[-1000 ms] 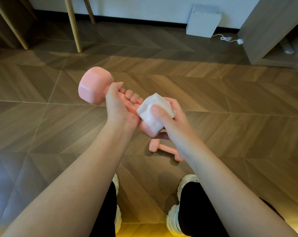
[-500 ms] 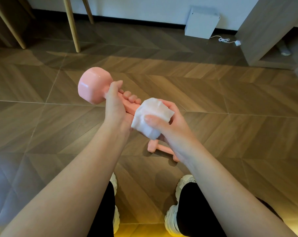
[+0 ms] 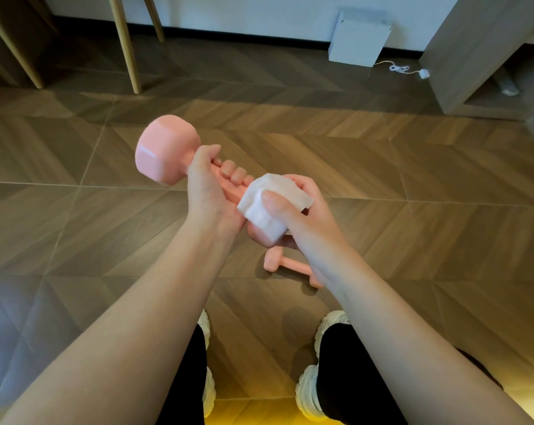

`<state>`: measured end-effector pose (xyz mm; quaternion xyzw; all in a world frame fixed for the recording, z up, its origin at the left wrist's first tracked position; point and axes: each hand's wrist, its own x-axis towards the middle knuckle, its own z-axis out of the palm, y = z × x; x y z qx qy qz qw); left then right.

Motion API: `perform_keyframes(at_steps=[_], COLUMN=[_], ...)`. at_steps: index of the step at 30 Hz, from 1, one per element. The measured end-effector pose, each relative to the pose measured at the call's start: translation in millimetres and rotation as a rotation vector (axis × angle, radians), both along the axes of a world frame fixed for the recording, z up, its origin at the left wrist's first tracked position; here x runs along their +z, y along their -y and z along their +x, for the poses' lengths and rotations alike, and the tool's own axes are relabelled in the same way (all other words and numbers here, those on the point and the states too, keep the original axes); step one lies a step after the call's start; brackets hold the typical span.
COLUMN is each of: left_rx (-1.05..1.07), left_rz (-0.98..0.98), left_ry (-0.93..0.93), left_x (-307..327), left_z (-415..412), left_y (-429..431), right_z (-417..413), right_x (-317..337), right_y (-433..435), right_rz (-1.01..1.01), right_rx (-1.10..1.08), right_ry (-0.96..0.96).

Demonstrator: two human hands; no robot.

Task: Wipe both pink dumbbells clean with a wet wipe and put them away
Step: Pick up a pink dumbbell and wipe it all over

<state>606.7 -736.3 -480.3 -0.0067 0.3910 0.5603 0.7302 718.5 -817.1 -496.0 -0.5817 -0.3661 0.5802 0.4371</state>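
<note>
Left hand (image 3: 210,191) gripping glossy pink dumbbell (image 3: 164,150); right hand (image 3: 302,216) clamping white wet wipe (image 3: 268,207) on its head. Second pink dumbbell (image 3: 285,263) half hidden behind wrist.

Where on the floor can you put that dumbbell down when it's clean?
Bare floor lies wide to the left, between the wooden legs and the shoes. More lies right, from the cabinet down to the other dumbbell. It is crowded just ahead of the shoes, where that dumbbell lies.

White box (image 3: 359,38) and cable (image 3: 401,69) by wall (image 3: 244,9); 3 wooden legs (image 3: 126,47).
</note>
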Motion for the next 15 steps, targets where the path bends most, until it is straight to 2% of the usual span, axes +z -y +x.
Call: perform_keyframes(at_steps=[5,8,10,12,15], left_rx=[0.029,0.035,0.04,0.061,0.087], left_rz=[0.012,0.016,0.028,0.039,0.033], left_ry=[0.002,0.012,0.023,0.029,0.008], left_x=[0.3,-0.2,0.4,1.3,1.2], left_z=[-3.8,-7.2,-7.6,-7.0,-4.1], left_y=[-4.2,-4.4,-5.0,-5.6,-3.9], right_z=[10.5,2.9,-0.2,0.6,3.5], right_x=[3.1,4.8,5.6,8.6,8.4], right_y=[5.0,2.6,-0.9,-3.4,-2.4], right_rz=[0.092,0.125,0.037,-0.069,-0.056], right_rx=[0.148,0.085,0.059,0.074,0.084], right_ry=[0.044,0.051,-0.006,-0.143,-0.231])
